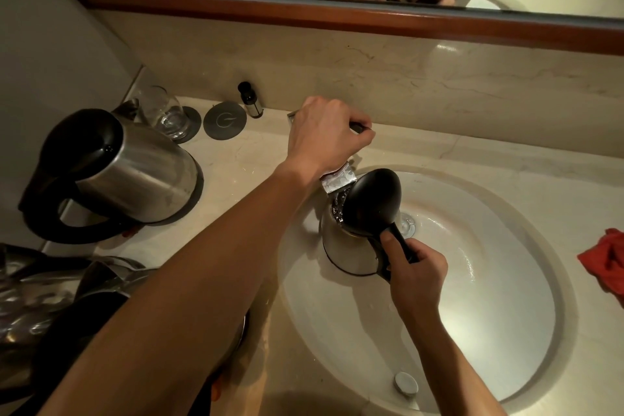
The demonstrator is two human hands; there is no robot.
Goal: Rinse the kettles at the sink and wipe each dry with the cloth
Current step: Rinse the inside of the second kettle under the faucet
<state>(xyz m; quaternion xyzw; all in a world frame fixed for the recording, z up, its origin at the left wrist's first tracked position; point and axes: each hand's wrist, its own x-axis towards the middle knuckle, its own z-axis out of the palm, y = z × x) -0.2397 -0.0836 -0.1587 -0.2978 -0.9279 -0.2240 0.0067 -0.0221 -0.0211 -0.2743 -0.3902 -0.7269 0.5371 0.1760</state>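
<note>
My right hand gripped the handle of the kettle, keeping it upright in the sink with its lid flipped open so the mouth sat under the faucet and caught the water. My left hand curled round the tap lever to control the flow. The cloth lay near the basin's right side, cut off by the frame. A second kettle waited on the counter; my forearm hid what were probably others lower left.
</note>
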